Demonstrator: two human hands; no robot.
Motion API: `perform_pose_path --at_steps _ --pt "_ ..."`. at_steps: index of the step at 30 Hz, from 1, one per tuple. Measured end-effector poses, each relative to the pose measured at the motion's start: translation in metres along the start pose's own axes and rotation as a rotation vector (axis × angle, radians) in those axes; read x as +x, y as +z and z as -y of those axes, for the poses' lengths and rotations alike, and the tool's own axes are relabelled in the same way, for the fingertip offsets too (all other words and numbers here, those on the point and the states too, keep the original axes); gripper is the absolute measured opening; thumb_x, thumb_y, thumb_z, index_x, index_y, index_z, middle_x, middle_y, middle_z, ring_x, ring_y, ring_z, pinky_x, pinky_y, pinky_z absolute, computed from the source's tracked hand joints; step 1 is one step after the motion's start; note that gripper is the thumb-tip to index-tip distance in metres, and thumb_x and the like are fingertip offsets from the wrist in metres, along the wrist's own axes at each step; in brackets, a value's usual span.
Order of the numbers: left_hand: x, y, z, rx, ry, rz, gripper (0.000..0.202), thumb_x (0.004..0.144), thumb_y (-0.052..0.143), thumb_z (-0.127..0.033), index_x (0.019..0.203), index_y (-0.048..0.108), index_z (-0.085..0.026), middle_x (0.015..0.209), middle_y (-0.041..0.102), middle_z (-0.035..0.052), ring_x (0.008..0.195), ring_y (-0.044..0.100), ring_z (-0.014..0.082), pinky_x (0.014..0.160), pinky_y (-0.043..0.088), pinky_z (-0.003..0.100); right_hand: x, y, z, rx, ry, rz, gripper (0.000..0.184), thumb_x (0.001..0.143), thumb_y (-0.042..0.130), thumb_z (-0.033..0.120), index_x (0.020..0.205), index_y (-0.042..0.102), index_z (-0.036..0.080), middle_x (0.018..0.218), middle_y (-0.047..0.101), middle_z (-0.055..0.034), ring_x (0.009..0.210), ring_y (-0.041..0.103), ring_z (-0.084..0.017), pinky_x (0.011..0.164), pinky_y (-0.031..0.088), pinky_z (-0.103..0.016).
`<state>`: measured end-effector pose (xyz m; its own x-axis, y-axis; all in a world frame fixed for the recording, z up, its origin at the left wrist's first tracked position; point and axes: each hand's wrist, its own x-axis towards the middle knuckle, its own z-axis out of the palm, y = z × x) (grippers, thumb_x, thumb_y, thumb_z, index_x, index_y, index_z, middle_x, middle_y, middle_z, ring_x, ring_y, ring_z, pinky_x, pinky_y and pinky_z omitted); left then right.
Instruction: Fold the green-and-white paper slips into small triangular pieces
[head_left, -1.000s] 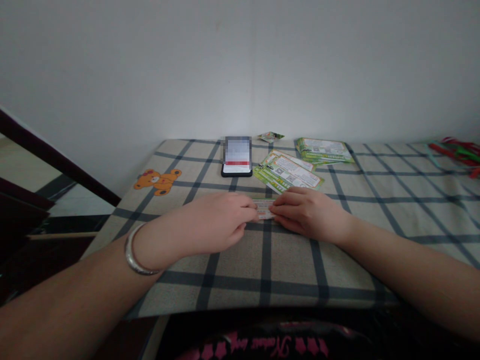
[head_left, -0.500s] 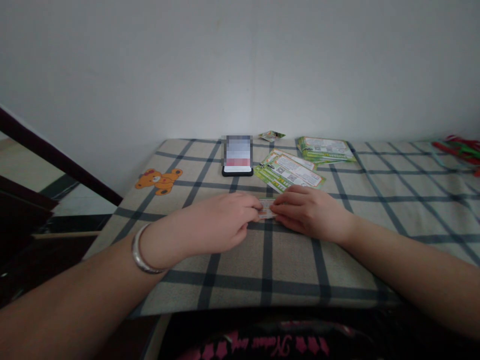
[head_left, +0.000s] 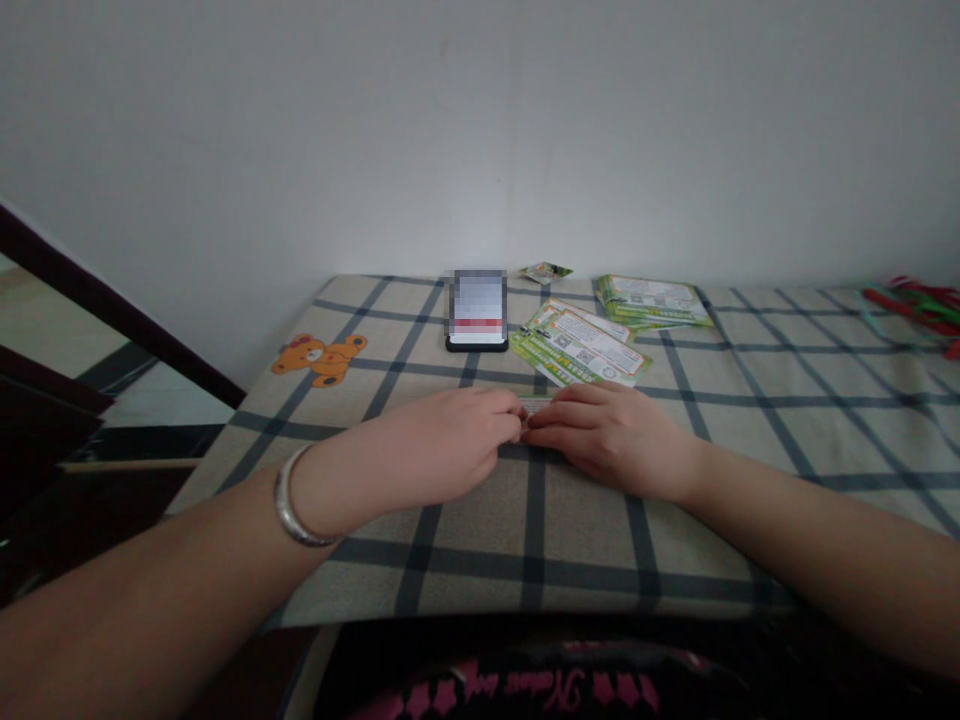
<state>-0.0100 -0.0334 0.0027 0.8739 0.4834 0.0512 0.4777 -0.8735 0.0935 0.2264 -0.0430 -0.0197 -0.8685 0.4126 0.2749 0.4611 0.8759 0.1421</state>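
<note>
A: In the head view, where's the paper?

B: The paper [head_left: 537,403] is on the worktop [head_left: 480,540], at the fingertips of the left hand [head_left: 450,445] and right hand [head_left: 619,435]. Only a strip shows, between and just beyond them.

A: How should this fingertip work be done well?

B: I'd have the left hand pin the paper while the right works along it with light, even pressure. Edges ought to be lined up before pressing hard. Thin paper probably skews easily if both hands pull at once.

A: Anything to mind nearby?

B: The loose cards [head_left: 581,345] lie just beyond the right hand, so its knuckles could nudge them. The phone [head_left: 478,310] is farther off, beyond the left hand.

A: And the pose?

B: Both palms face down, with forearms slanting in from either side, the left one wearing a bangle [head_left: 296,500]. Each hand has its fingers together, bent toward the paper. The fingertips all but meet; I can't tell whether they touch.

A: Are they clamped on it?

B: Can't tell for either hand. The fingers hide the contact.
</note>
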Motion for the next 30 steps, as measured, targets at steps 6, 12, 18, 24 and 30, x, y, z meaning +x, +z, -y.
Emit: perform_pose_path --at_steps 6,12,18,24,30 --pt "-0.001 0.001 -0.002 0.069 0.017 0.016 0.021 0.088 0.047 -0.010 0.097 0.065 -0.012 0.102 0.062 0.0089 0.101 0.058 0.0215 0.094 0.048 0.036 0.004 -0.004 0.000 0.022 0.001 0.019 0.030 0.093 0.051 0.019 0.120 0.064 0.022 0.117 0.069 -0.0036 0.102 0.060 -0.024 0.082 0.047 -0.039" --pt "0.000 0.001 -0.003 0.070 0.012 0.001 0.020 0.086 0.047 -0.008 0.096 0.064 -0.012 0.100 0.061 0.0079 0.095 0.058 0.0202 0.089 0.050 0.034 0.005 -0.007 -0.002 0.029 0.002 0.013 0.026 0.090 0.054 0.019 0.113 0.066 0.022 0.107 0.070 -0.0033 0.096 0.060 -0.023 0.080 0.044 -0.038" --pt "-0.001 0.001 -0.004 0.084 0.002 -0.014 0.019 0.085 0.048 -0.008 0.095 0.063 -0.012 0.100 0.060 0.0081 0.092 0.059 0.0204 0.086 0.051 0.035 0.004 -0.008 -0.003 0.026 -0.002 0.019 0.019 0.089 0.053 0.017 0.100 0.068 0.020 0.096 0.068 -0.0046 0.092 0.058 -0.023 0.077 0.044 -0.037" --pt "-0.001 0.001 -0.003 0.076 -0.003 -0.003 0.019 0.085 0.049 -0.010 0.097 0.064 -0.013 0.104 0.061 0.0087 0.098 0.060 0.0214 0.090 0.051 0.037 0.001 -0.011 -0.007 0.076 0.010 0.063 0.019 0.088 0.051 0.015 0.096 0.068 0.019 0.093 0.066 -0.0048 0.092 0.056 -0.022 0.078 0.044 -0.035" --pt "-0.001 0.000 -0.002 0.076 -0.018 -0.003 0.023 0.085 0.050 -0.012 0.104 0.063 -0.014 0.113 0.062 0.0096 0.104 0.061 0.0224 0.092 0.051 0.038 -0.007 -0.012 -0.011 0.091 -0.004 0.068 0.022 0.086 0.052 0.013 0.098 0.068 0.021 0.091 0.066 -0.0043 0.090 0.055 -0.021 0.076 0.044 -0.034"
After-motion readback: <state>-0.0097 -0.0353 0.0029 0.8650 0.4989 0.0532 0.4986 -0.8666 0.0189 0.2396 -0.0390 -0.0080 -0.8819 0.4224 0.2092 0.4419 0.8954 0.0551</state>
